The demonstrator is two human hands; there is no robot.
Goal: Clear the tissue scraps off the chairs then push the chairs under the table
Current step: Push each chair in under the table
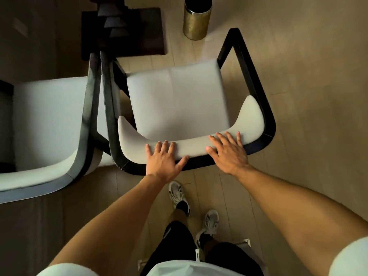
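Left hand: the left hand (162,159) lies flat on the padded top of the backrest (191,148), fingers straight and spread toward 12 o'clock, thumb stretched out toward 3 o'clock along the rear edge; it grasps nothing.
Right hand: the right hand (229,151) lies flat on the same pad, just at 3 o'clock of the left, fingers fanned toward 11 to 12 o'clock, thumb pointing toward 9 o'clock; nothing is held in it.
Gap: the two thumbs point at each other with a bare stretch of pad between them.
Chair: the chair (177,100) under the hands has a pale seat cushion and a dark frame whose arms run toward 12 o'clock on either side; the seat shows bare, with no paper on it.
Second chair: another chair (45,124) of the same make stands at 9 o'clock, its dark arm just beside the first chair's arm; whether they touch cannot be told.
Table: a dark table base (123,30) stands at 11 o'clock of the seat, beyond the chair's front.
Bin: a brass-coloured round bin (196,20) stands upright on the wooden floor (308,76) at 12 o'clock, apart from the chair.
Person: two grey sneakers (179,196) and dark shorts (179,242) at 6 o'clock, behind the backrest.
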